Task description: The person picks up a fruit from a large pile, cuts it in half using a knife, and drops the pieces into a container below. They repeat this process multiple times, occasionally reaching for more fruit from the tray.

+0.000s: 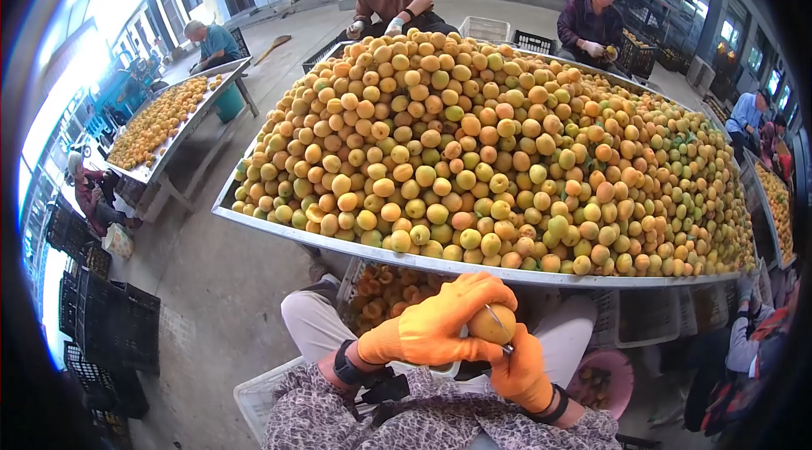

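Observation:
Both my hands wear orange gloves and meet just below the table's front edge. My left hand (440, 323) wraps around a yellow apricot (488, 325). My right hand (520, 370) holds a small metal tool (499, 327) whose tip lies against the apricot. Right in front of me, a long metal table (355, 249) carries a huge heap of yellow and orange apricots (474, 145).
A white crate of apricot pieces (385, 289) sits under the table by my knees, and a pink basin (605, 378) stands at the right. Black crates (106, 323) are stacked at the left. Other people sit around this table and a second fruit table (161, 124).

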Tool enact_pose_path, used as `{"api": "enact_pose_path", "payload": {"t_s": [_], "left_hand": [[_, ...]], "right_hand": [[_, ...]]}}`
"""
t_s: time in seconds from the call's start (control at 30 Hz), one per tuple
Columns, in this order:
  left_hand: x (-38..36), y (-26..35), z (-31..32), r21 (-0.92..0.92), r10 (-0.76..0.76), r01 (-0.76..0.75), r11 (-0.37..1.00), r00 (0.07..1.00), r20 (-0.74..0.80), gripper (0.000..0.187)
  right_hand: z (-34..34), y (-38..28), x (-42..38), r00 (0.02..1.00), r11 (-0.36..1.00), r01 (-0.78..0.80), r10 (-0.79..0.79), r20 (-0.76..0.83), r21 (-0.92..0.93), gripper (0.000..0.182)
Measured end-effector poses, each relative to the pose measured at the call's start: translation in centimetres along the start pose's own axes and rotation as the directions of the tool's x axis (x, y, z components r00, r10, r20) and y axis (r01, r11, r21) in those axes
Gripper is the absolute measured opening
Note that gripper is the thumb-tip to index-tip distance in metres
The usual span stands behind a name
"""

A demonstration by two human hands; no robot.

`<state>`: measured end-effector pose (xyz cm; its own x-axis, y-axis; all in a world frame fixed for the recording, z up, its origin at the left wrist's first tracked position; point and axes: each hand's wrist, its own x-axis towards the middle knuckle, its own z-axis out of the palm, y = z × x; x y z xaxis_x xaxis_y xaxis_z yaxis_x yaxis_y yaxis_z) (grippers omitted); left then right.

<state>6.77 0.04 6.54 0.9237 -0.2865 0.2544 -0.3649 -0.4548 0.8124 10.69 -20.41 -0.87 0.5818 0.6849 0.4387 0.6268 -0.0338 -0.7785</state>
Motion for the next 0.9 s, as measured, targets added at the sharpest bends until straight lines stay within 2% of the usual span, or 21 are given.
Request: {"api": "enact_pose_path", "payload": {"t_s": [0.03,0.07,0.1,0.17,0.27,0.33,0.37,0.4,0.43,0.5,0.53,0.57,0.6,0.63,0.7,0.73,0.77,0.8,0.83,0.87,0.9], "left_hand": [[0.0,0.0,0.8,0.002,0.005,-0.005,1.000,1.000,-0.002,0.063],[-0.2,0.0,2.3,-0.435,-0.031,0.003,0.900,0.998,-0.058,0.067],[-0.3,0.0,3.6,-0.785,-0.086,-0.016,0.620,0.992,-0.088,0.071],[-0.3,1.5,4.9,-0.838,-0.140,-0.055,0.542,0.978,-0.155,0.071],[-0.5,1.5,4.3,-0.822,-0.110,-0.094,0.561,0.976,-0.187,0.065],[-0.4,0.5,2.7,-0.396,0.162,-0.260,0.881,0.951,-0.265,0.056],[-0.5,0.8,1.8,-0.394,0.154,-0.256,0.883,0.950,-0.270,0.056],[-0.5,1.5,0.7,-0.102,0.159,-0.178,0.979,0.972,-0.171,0.057],[-0.3,1.8,-0.5,0.208,0.132,-0.115,0.971,0.989,-0.072,0.059],[0.3,1.7,-2.1,0.289,0.109,-0.125,0.949,0.991,0.073,0.055],[0.3,0.7,-1.6,0.060,0.132,-0.133,0.989,0.991,0.008,0.059],[0.1,0.0,-0.5,-0.168,0.140,-0.149,0.974,0.988,-0.061,0.063],[-0.4,0.1,1.2,-0.660,-0.058,0.052,0.750,0.998,0.013,0.069],[-0.6,0.5,2.4,-0.754,-0.085,0.028,0.657,0.996,-0.037,0.067],[-0.7,1.4,4.5,-0.832,-0.125,-0.077,0.550,0.977,-0.173,0.066],[-0.7,1.4,4.7,-0.777,-0.095,-0.123,0.617,0.969,-0.229,0.060],[-0.8,1.1,4.3,-0.781,-0.097,-0.128,0.611,0.967,-0.235,0.060],[-0.9,0.7,3.3,-0.518,0.025,-0.154,0.842,0.968,-0.248,0.062],[-0.8,0.4,1.9,-0.185,0.142,-0.183,0.966,0.966,-0.215,0.063],[-0.5,2.0,0.4,0.084,0.125,-0.116,0.990,0.986,-0.108,0.062],[-0.3,1.6,-0.1,0.169,0.132,-0.124,0.978,0.990,-0.040,0.063]], "right_hand": [[0.5,0.1,-0.3,0.995,0.998,0.056,-0.058,-0.077,-0.026,0.028],[1.0,0.1,-0.2,0.981,0.992,0.113,-0.120,-0.153,-0.055,0.029],[1.3,0.0,0.3,0.979,0.991,0.119,-0.127,-0.157,-0.058,0.029],[1.7,-0.2,1.4,0.968,0.980,0.128,-0.090,-0.234,0.153,0.028],[0.9,-0.7,1.2,0.976,0.982,0.142,-0.118,-0.183,0.121,0.028],[0.4,-0.4,1.2,0.977,0.976,0.182,-0.165,-0.133,0.121,0.028],[0.2,-0.3,1.1,0.975,0.982,0.188,-0.185,-0.121,0.008,0.028],[0.1,-0.2,1.0,0.972,0.975,0.195,-0.206,-0.112,-0.105,0.028],[0.1,0.0,1.3,0.972,0.975,0.196,-0.207,-0.113,-0.102,0.028],[0.1,0.4,1.6,0.982,0.981,0.185,-0.188,-0.036,-0.060,0.028],[0.4,0.8,1.2,0.967,0.961,0.225,-0.240,-0.083,-0.158,0.029],[0.5,0.5,1.7,0.965,0.959,0.232,-0.248,-0.087,-0.161,0.029],[0.6,-0.1,2.3,0.960,0.968,0.247,-0.251,-0.125,-0.047,0.031],[0.8,-0.4,2.7,0.954,0.963,0.263,-0.249,-0.167,0.065,0.032],[1.1,0.3,2.3,0.955,0.973,0.231,-0.220,-0.198,0.029,0.034],[0.9,0.5,2.0,0.958,0.972,0.234,-0.228,-0.175,0.020,0.035],[0.7,0.7,1.8,0.961,0.971,0.238,-0.234,-0.147,0.013,0.036],[0.2,0.5,1.5,0.964,0.972,0.234,-0.230,-0.134,0.014,0.036],[-0.3,0.2,1.4,0.983,0.985,0.172,-0.172,-0.064,0.001,0.035],[-0.5,0.1,1.4,0.994,0.994,0.112,-0.112,0.002,-0.014,0.034],[-0.2,0.6,1.0,0.994,0.994,0.110,-0.110,0.005,-0.009,0.034]]}}
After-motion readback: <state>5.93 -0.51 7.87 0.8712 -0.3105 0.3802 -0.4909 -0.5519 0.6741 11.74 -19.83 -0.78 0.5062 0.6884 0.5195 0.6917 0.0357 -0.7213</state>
